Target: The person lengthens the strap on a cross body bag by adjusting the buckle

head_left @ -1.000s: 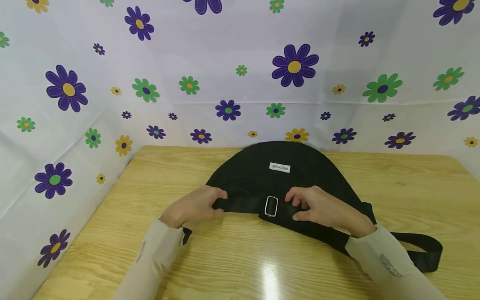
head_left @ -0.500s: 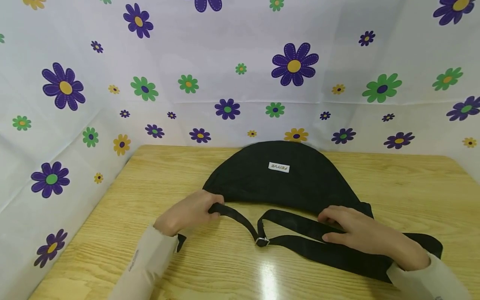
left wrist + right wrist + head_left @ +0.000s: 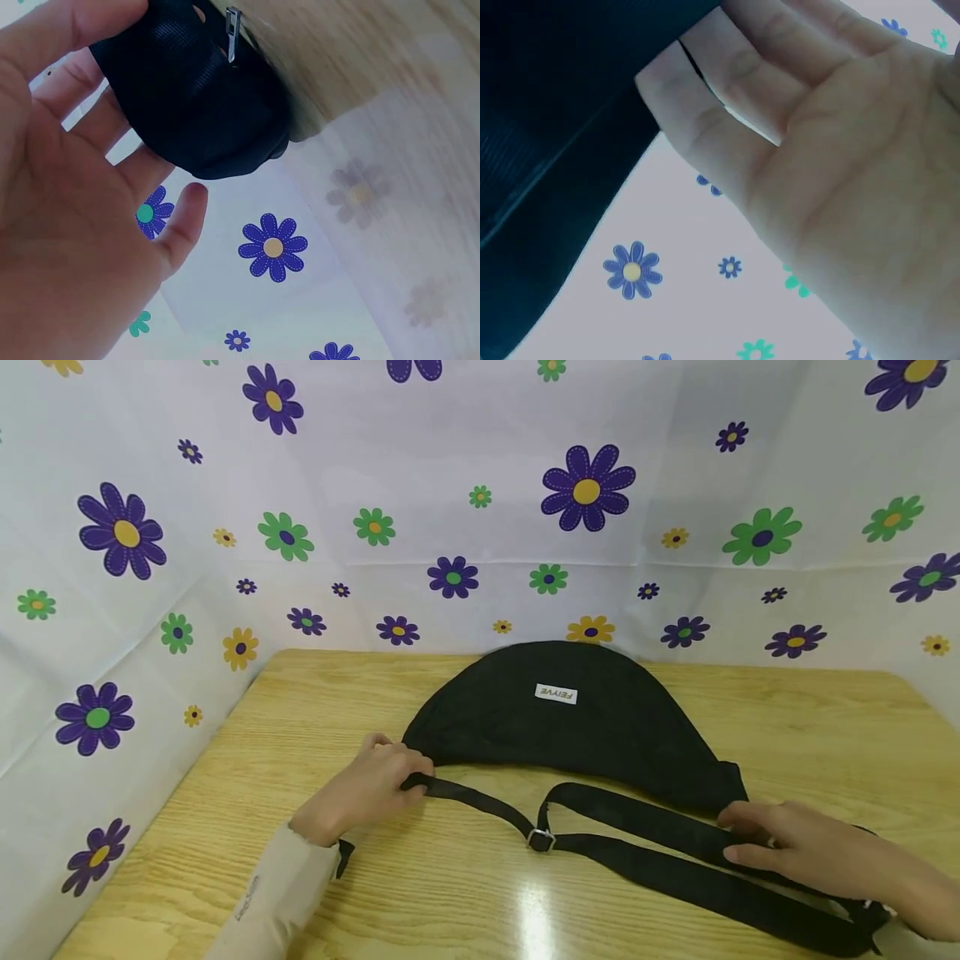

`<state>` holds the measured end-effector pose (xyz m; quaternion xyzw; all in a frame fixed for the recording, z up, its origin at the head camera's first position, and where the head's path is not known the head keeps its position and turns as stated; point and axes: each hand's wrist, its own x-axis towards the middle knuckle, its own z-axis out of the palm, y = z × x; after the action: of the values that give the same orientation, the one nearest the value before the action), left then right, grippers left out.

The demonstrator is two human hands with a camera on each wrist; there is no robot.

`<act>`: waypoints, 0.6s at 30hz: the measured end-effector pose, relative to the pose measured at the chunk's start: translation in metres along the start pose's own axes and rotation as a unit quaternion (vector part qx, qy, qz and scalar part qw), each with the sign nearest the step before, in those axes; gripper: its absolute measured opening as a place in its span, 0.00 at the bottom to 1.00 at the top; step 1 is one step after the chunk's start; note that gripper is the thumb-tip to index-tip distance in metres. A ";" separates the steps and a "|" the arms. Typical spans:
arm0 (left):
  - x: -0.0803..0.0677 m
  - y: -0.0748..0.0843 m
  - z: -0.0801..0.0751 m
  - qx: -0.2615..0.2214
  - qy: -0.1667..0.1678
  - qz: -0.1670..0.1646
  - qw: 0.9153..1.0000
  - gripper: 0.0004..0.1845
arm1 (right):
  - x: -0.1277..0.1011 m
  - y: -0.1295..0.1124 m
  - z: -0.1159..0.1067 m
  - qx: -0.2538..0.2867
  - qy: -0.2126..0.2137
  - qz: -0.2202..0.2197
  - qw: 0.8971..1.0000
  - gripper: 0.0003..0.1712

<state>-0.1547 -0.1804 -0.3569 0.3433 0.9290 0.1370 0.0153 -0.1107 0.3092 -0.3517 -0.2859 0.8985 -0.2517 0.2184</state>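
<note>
A black crescent-shaped bag (image 3: 570,727) with a white label (image 3: 556,693) lies on the wooden table (image 3: 450,902). Its black strap (image 3: 637,860) runs along the table in front of it, with a metal buckle (image 3: 540,839) at its middle. My left hand (image 3: 360,789) grips the strap's end at the bag's left corner. The left wrist view shows that black webbing (image 3: 195,97) between thumb and fingers, with a metal clip (image 3: 232,34) on it. My right hand (image 3: 795,852) rests on the strap far right, fingers fairly straight. Its fingertips (image 3: 705,97) lie against the black strap (image 3: 547,150).
Flower-printed sheets (image 3: 480,527) wall in the table at the back and on both sides. Bare wood lies left of the bag and in front of the strap, where a light glare (image 3: 536,918) shows. The strap's loop reaches the frame's lower right corner.
My right hand slid rightward along the strap from the buckle. The strap, first bunched against the bag, now lies stretched out in front. My left hand shifted slightly left, keeping its grip.
</note>
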 end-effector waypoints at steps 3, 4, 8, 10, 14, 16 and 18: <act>-0.001 0.000 0.001 0.002 0.001 0.001 1.000 0.05 | -0.009 0.004 0.000 -0.011 -0.004 0.024 1.000 0.15; -0.001 0.001 0.001 0.004 0.001 0.002 1.000 0.05 | -0.012 0.005 0.001 -0.016 -0.005 0.038 0.999 0.16; -0.001 0.001 0.001 0.007 -0.002 0.004 1.000 0.05 | -0.027 0.014 0.005 -0.042 -0.004 0.074 0.996 0.18; -0.001 0.001 0.001 0.008 -0.002 0.005 1.000 0.05 | -0.035 0.020 0.006 -0.055 -0.004 0.085 0.995 0.19; -0.001 -0.001 0.002 0.009 -0.001 0.004 1.000 0.05 | -0.044 0.028 0.005 -0.041 0.002 0.117 0.992 0.20; -0.001 -0.001 0.002 0.009 -0.004 0.004 1.000 0.05 | -0.047 0.030 0.003 -0.033 0.012 0.147 0.989 0.20; -0.001 -0.001 0.001 0.008 -0.006 0.004 1.000 0.05 | -0.049 0.031 0.002 -0.032 0.022 0.173 0.984 0.20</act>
<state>-0.1542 -0.1815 -0.3585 0.3478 0.9287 0.1275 0.0178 -0.0854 0.3614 -0.3589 -0.1272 0.9466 -0.1872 0.2295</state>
